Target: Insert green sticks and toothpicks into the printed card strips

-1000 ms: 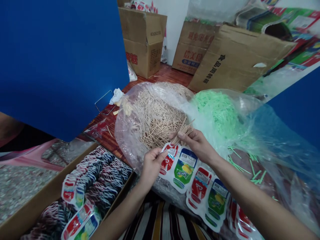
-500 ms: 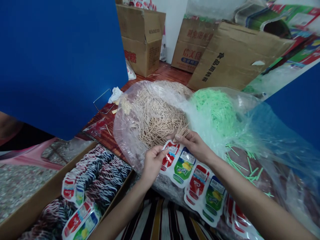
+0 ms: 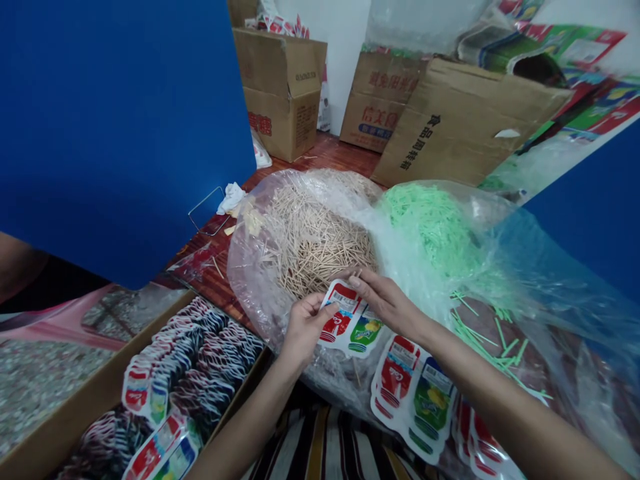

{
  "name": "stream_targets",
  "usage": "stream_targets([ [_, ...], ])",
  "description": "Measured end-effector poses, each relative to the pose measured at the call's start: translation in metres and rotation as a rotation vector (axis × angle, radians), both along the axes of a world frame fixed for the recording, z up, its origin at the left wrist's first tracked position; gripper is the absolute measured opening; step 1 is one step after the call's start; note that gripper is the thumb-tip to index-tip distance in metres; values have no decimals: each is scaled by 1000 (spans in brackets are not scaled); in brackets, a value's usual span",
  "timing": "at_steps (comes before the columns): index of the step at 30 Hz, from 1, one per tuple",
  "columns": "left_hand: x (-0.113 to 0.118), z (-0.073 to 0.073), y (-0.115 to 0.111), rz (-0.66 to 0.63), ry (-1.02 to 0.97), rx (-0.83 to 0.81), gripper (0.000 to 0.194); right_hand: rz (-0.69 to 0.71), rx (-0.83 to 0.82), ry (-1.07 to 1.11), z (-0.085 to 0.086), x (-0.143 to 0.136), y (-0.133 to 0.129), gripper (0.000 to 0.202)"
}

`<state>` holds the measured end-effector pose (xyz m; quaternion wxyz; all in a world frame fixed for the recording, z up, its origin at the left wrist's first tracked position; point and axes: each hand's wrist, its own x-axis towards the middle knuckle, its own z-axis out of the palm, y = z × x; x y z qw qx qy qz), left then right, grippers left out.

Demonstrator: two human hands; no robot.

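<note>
My left hand (image 3: 301,333) pinches the left edge of a twin packet (image 3: 345,323), one half red with "Cola", the other green with a lemon. My right hand (image 3: 390,303) is at the packet's top edge, fingers curled, with the tips of thin tan sticks just showing between thumb and fingers. Most of what it holds is hidden. Right behind both hands lies a heap of tan sticks (image 3: 330,257) in a clear plastic bag (image 3: 245,260). More twin packets (image 3: 413,393) lie overlapping under my right forearm.
Many packed packets fill a long carton (image 3: 75,400) at lower left. Green sticks (image 3: 430,220) are heaped in plastic on the right. Cardboard boxes (image 3: 280,87) stand at the back, beyond the reddish table (image 3: 330,150). Blue panels (image 3: 120,133) flank both sides.
The held packet has moved apart from the packets lying to its right. My right hand's fingers have closed further over its top edge; the fanned sticks there are now mostly hidden.
</note>
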<state>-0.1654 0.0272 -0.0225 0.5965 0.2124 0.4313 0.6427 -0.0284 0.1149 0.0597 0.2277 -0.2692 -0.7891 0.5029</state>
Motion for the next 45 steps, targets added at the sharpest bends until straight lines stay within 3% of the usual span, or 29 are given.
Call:
stream_targets([
  [5,2,-2,-3,3,27,21,28,-45,-16,66,-5,11,-3,47],
  [9,5,0,-6,-3,-14,43,27,-29,198,-101,-8,19,-9,36],
  [11,7,3,-7,-4,-48,49,27,-50,249,-104,-7,22,-12,42],
  [13,10,6,-8,-12,-67,52,28,-69,259,-58,-6,25,-15,48],
  [17,17,12,-10,-7,-73,39,27,-68,248,-67,-3,31,-20,32],
  [22,30,16,-14,42,-49,40,29,-41,159,-134,-1,43,-31,33],
  [29,54,20,-16,78,-94,12,29,56,289,-213,9,75,-38,42],
  [37,87,32,-20,-57,-74,50,26,-79,320,-278,13,117,-44,25],
  [41,95,37,-20,-326,29,35,35,-107,236,-196,11,131,-48,23],
  [43,97,37,-19,-402,115,6,32,-136,223,-195,10,137,-49,32],
  [45,99,37,-17,-389,175,4,29,-187,219,-203,8,144,-49,40],
])
